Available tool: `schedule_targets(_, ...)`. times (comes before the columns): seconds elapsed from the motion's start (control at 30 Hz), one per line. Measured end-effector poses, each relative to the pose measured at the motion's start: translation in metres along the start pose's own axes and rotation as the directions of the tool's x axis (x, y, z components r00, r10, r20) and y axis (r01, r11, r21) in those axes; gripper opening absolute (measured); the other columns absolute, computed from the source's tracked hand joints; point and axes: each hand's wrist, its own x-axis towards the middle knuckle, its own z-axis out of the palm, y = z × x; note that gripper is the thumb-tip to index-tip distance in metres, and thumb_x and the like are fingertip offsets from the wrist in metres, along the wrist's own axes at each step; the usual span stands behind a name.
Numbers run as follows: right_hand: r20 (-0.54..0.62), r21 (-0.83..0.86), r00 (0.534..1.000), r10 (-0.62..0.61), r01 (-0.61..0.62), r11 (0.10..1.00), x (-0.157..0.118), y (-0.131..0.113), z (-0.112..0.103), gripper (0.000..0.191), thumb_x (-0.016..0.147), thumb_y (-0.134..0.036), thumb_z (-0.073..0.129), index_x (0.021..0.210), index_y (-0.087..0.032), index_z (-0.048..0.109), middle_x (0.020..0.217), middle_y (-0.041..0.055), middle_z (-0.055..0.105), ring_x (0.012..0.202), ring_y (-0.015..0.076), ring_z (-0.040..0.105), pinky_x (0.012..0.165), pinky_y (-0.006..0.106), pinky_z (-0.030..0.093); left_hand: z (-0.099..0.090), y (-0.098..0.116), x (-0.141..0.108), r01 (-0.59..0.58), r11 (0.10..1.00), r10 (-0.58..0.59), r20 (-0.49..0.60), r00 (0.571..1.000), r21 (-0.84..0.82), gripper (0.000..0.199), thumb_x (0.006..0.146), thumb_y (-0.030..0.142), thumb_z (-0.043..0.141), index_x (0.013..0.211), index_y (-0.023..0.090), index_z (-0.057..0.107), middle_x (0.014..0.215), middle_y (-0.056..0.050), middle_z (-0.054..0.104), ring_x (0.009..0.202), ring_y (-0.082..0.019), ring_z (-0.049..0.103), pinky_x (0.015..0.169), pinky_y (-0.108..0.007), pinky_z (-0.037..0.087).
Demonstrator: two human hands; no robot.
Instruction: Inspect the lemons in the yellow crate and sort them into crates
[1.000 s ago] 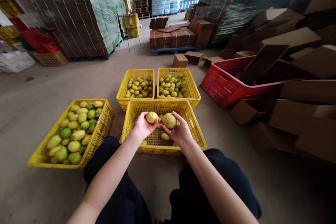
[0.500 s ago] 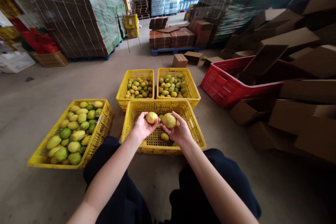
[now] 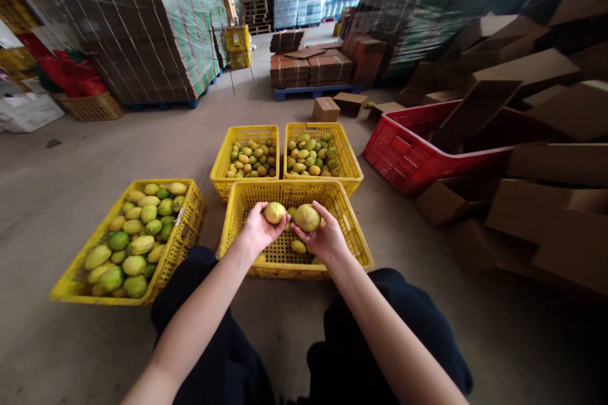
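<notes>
My left hand (image 3: 262,228) is closed round a yellow fruit (image 3: 274,212). Beside it, my right hand (image 3: 325,234) grips a larger yellow-green fruit (image 3: 307,218). Both fruits are held above the near yellow crate (image 3: 356,240), side by side with a small gap between them. Inside that crate lie a few fruits, one of them a small yellow fruit (image 3: 298,247); my hands hide part of the inside.
Two yellow crates of fruit, back left (image 3: 220,161) and back right (image 3: 349,155), stand behind the near one. A fuller yellow crate (image 3: 183,247) is at the left. A red crate (image 3: 403,161) and cardboard boxes (image 3: 536,215) lie at the right.
</notes>
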Motion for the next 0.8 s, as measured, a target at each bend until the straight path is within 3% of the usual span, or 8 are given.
schedule_targets(0.6,0.040,-0.078,0.999,0.000,0.003,0.997,-0.0021,0.0005,0.0000,0.013,0.084,-0.027,0.054,0.082,-0.015,0.059,0.067,0.0051,0.070,0.056,0.0183,0.067,0.050,0.031,0.059,-0.0004,-0.0004,0.0016,-0.008,1.000,0.008,-0.013,1.000,0.003,0.024,0.089,0.026,0.038,0.089,0.009,0.055,0.076,-0.011,0.058,0.063,-0.015,0.058,0.047,-0.020,0.054)
schedule_targets(0.8,0.057,-0.130,0.998,0.031,-0.023,0.991,-0.0024,-0.0002,-0.0005,0.015,0.084,-0.028,0.054,0.081,-0.015,0.059,0.064,0.0049,0.070,0.050,0.0178,0.066,0.041,0.029,0.057,0.0005,-0.0005,0.0008,-0.010,1.000,0.010,-0.017,1.000,0.007,0.025,0.089,0.025,0.036,0.091,0.009,0.055,0.073,-0.010,0.057,0.062,-0.015,0.058,0.045,-0.020,0.053)
